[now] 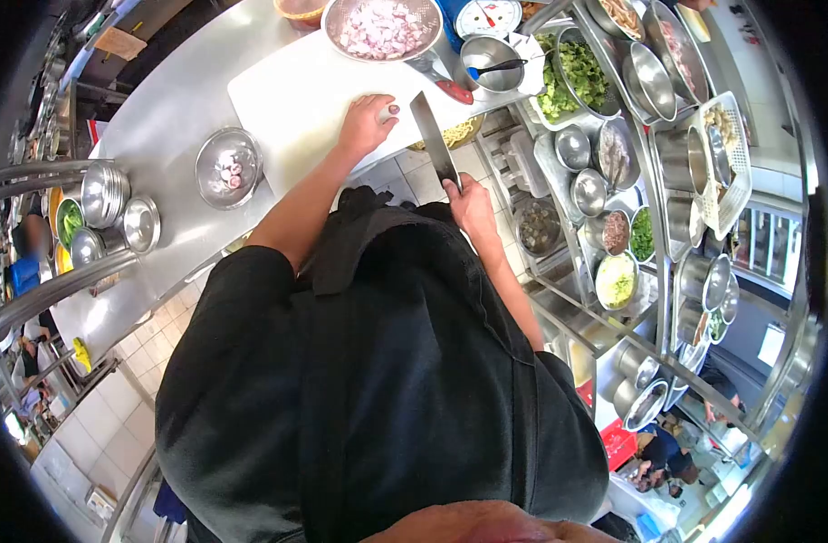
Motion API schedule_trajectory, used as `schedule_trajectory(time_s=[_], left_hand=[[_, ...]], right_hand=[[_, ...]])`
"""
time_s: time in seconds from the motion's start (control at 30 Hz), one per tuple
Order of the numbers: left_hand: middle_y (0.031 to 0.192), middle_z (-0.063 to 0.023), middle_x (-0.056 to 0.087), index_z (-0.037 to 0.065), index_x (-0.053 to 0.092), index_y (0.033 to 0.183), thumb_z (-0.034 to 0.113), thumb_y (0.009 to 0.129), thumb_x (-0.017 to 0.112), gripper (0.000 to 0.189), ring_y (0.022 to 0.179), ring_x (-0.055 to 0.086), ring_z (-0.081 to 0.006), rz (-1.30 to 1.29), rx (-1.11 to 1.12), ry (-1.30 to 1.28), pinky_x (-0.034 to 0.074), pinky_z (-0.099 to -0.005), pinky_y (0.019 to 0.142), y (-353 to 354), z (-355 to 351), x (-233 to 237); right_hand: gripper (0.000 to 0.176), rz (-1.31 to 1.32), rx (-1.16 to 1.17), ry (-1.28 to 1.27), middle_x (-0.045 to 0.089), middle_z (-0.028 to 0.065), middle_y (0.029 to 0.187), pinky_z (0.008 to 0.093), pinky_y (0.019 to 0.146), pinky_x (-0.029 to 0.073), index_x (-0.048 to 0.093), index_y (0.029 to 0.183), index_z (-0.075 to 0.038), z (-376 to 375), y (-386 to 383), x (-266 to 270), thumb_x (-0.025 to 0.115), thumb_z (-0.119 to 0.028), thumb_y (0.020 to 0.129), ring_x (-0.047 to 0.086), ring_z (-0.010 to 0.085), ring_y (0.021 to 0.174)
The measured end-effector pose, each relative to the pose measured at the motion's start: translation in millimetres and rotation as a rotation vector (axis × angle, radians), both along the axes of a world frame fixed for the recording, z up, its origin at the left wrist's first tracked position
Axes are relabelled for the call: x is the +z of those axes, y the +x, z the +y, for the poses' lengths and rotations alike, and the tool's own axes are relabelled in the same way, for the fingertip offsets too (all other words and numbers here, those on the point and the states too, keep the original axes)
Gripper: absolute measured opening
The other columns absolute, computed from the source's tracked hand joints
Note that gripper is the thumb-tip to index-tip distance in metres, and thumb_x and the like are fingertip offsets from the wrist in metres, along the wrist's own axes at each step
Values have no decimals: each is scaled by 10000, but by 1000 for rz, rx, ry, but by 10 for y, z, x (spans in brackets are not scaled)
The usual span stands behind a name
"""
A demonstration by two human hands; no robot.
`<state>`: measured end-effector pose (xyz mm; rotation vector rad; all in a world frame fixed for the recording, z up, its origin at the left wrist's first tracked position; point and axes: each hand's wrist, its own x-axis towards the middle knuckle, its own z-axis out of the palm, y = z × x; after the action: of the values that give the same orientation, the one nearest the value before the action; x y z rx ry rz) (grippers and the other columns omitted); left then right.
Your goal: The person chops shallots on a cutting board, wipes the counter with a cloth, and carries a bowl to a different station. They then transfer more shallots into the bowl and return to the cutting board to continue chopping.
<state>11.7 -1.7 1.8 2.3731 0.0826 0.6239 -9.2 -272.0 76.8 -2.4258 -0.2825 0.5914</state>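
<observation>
Hands: two. The left hand point(368, 128) is closed on one pale piece point(386, 114) above the cutting board; the right hand point(473, 210) is clamped on the grip of one knife point(435, 140).

Counted items on and around the counter point(165, 109): one cutting board point(282, 104); one colander point(337, 16) at its far edge; one steel bowl point(206, 172) to the left of the board; one red-handled tool point(454, 91) near the colander; one dial scale point(488, 16) at far right; one mixing bowl point(486, 80) near the scale, carrying one black-and-blue utensil point(498, 68). The steel bowl contains a few pinkish pieces point(231, 172); the exact count cannot be read. The colander contains many chopped pink-white pieces point(384, 29).

Appearance: the knife has a broad, straight-sided grey blade. It lies across the board's near right edge, far end pointing away; contact with the board cannot be determined. The pale piece is small and whitish, partly covered by the fingers.
</observation>
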Motion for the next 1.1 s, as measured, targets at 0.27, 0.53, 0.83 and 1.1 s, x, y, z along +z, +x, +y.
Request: schedule_trajectory(time_s=[0.27,0.53,0.83,1.1], left_hand=[[981,-95,657,57,671,921,76,799,700,127,976,634,-294,-54,-136,-45,491,-401,895,27,52,-3],[950,-114,636,40,620,839,18,776,651,74,914,624,-314,-40,-254,62,498,-405,858,165,108,-11],[951,-122,636,37,599,835,12,757,642,92,914,620,-328,-69,-260,42,497,-420,852,168,87,-31],[966,-118,648,33,602,838,5,767,642,87,924,627,-322,-68,-246,18,510,-399,847,162,84,-82]], right_hand=[[324,-53,33,-60,653,320,914,544,839,495,634,1041,-3,152,0,171,548,-299,943,626,493,931],[309,-120,76,-122,670,302,923,547,844,501,634,1082,-25,205,8,199,547,-285,940,640,487,923],[270,-72,70,-165,669,294,915,552,831,498,622,1008,-22,321,36,210,539,-271,943,634,485,919],[270,-98,97,-135,664,295,889,557,826,496,606,986,-14,284,29,220,531,-270,945,631,486,904]])
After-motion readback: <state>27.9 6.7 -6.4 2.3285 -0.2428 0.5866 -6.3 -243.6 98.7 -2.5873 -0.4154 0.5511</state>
